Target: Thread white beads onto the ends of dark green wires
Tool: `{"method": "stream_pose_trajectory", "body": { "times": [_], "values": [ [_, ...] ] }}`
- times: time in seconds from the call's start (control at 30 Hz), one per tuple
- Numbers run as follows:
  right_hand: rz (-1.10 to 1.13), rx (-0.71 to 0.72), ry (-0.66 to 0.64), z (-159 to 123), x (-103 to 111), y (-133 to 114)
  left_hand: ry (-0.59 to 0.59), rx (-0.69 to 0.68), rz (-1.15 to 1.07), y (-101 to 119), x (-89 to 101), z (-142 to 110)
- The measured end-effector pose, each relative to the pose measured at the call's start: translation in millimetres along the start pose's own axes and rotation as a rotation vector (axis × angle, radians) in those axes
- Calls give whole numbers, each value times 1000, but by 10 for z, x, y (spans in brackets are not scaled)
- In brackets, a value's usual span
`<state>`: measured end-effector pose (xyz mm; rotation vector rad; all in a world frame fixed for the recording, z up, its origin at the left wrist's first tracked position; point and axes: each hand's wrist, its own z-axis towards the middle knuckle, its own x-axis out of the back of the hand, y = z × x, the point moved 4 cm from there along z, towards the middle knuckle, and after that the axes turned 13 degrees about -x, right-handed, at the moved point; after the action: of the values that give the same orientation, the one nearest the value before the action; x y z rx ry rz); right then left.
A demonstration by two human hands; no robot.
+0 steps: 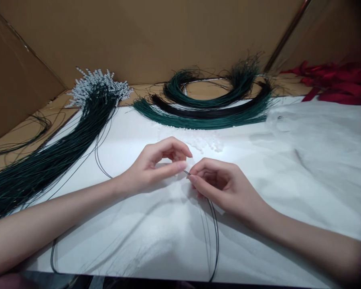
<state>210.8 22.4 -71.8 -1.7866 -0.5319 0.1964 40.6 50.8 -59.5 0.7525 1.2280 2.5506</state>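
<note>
My right hand [219, 182] pinches thin dark cords [215, 228] between thumb and forefinger. Their short ends point left toward my other thumb, while the long strands loop down to the table's front edge. Close beside it, my left hand [162, 162] is curled, thumb and forefinger drawn near each other around something small and whitish that I cannot make out. Just beyond the hands lies a scatter of small white beads [209, 142] on the white sheet [132, 241].
At left lies a long bundle of dark green cords [78, 148] tipped with white beaded ends [100, 88]. Curved bundles of green and black cords [204, 114] lie at the back. Red ribbon [343, 84] and translucent plastic [319, 140] are at right. Cardboard walls [153, 36] enclose the back.
</note>
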Motion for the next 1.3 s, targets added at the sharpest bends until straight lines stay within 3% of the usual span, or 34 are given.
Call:
{"method": "stream_pose_trajectory", "body": {
  "times": [0.23,0.37,0.6,0.73,0.87,1.0,1.3],
  "values": [
    [18,-33,14,-10,23,-33,-95,-121,695,-200,207,254],
    [30,-38,10,-12,20,-48,-131,-147,815,-319,208,327],
    [46,-38,5,-7,18,-54,-170,-124,828,-412,190,372],
    [68,-46,4,-13,18,-46,-110,-98,641,-256,195,342],
    [99,-44,0,-17,17,-35,-3,29,156,-82,152,211],
    [120,-26,6,-25,22,-28,39,158,-229,-66,46,43],
    [112,-11,21,-1,12,-28,82,186,-508,-155,-16,-41]
  ]
}}
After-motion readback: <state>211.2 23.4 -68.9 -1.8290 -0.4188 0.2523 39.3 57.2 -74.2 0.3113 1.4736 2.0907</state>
